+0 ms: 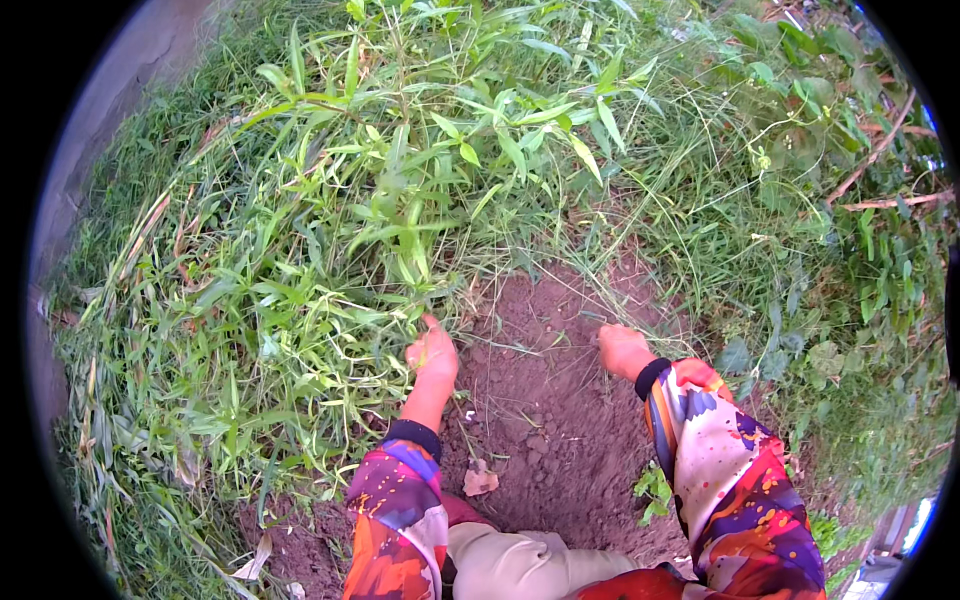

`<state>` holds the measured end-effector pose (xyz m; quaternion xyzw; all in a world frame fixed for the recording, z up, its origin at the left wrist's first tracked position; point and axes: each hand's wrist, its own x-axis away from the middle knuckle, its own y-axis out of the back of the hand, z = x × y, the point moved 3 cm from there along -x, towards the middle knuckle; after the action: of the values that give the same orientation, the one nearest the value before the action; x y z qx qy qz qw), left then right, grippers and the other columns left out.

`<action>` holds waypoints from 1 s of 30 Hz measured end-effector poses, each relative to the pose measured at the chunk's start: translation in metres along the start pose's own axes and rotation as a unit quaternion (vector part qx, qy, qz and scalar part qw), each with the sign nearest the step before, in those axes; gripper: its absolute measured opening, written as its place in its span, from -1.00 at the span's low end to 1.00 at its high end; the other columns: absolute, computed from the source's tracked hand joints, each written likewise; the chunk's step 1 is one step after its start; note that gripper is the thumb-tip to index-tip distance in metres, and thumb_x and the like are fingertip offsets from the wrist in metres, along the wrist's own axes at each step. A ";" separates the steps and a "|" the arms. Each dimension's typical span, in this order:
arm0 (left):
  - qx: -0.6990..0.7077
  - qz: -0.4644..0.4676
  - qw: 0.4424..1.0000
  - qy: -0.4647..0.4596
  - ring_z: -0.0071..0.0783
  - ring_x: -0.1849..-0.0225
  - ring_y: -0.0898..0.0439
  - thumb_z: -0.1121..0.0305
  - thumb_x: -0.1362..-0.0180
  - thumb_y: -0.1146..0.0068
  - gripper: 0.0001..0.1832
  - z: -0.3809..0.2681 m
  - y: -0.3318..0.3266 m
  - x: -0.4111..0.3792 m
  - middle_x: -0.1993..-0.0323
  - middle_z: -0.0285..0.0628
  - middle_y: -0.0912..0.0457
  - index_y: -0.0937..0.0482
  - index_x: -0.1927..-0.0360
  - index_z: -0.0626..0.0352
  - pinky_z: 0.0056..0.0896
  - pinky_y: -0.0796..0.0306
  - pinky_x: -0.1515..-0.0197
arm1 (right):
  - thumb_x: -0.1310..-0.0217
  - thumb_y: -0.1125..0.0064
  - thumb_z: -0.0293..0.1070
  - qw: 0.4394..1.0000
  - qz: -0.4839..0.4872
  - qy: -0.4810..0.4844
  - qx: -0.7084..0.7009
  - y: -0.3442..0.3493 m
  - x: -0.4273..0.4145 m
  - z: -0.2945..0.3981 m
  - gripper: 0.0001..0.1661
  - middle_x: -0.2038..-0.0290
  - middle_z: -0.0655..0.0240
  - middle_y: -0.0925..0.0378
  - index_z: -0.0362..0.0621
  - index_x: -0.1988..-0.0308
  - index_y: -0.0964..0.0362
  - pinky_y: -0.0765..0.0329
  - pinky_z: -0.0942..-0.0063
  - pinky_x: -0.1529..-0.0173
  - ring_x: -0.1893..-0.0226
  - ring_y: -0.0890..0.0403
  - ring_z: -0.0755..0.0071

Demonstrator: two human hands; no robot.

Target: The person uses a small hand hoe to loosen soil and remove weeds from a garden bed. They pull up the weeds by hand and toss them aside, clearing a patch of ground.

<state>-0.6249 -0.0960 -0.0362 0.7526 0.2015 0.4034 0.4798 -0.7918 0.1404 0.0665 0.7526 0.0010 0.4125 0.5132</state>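
Observation:
My left hand (433, 352) is at the edge of the green weeds (322, 330), its fingers bent among stems and leaves; whether it grips any of them cannot be told. My right hand (624, 349) is closed like a fist at the far side of the bare brown soil (551, 397), with thin grass stems (611, 296) running up from beside its fingers. What lies inside that fist is hidden. Both arms wear bright patterned sleeves with dark cuffs. Between the hands, loose grass blades lie over the soil.
Dense leafy weeds (480, 127) rise ahead. Brown sticks (877, 154) and broad-leaved vines stand at the right. A dry leaf (480, 478) lies on the soil near my knees, and a small green plant (654, 491) grows by the right sleeve. A grey paved strip (112, 97) runs along the upper left.

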 end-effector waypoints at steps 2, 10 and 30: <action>0.043 0.007 0.999 -0.004 0.07 0.25 -0.56 0.35 0.07 -0.05 -0.48 0.010 0.001 0.004 0.40 0.14 -0.57 -0.32 -0.03 0.25 -0.10 -0.40 0.13 | 0.05 -0.05 -0.46 1.000 0.008 0.002 -0.001 -0.002 -0.003 0.002 -0.70 0.16 0.11 -0.52 -0.20 0.20 -0.48 -0.49 0.29 0.06 0.10 -0.54 0.13; 0.191 0.011 0.981 0.012 0.07 0.21 -0.53 0.33 -0.02 -0.04 -0.75 0.003 0.042 0.055 0.33 0.12 -0.56 -0.52 0.23 0.20 -0.02 -0.37 0.12 | 0.07 -0.06 -0.44 1.000 -0.010 -0.001 0.009 0.001 0.001 0.007 -0.73 0.17 0.08 -0.52 -0.23 0.27 -0.50 -0.51 0.26 0.08 0.14 -0.55 0.08; 0.145 -0.363 0.894 0.218 -0.60 0.64 -0.18 0.47 -0.09 0.15 -0.72 0.516 0.191 0.292 0.70 -0.39 -0.34 -0.53 0.20 0.36 -0.46 -0.06 0.60 | 0.11 -0.06 -0.45 0.996 -0.085 -0.007 0.004 -0.035 0.002 0.002 -0.78 0.30 0.00 -0.54 -0.25 0.33 -0.46 -0.53 0.19 0.17 0.24 -0.58 -0.01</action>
<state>-0.0547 -0.2707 0.1436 0.5816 0.6163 0.3213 0.4227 -0.7746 0.1565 0.0402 0.7549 0.0630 0.3619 0.5433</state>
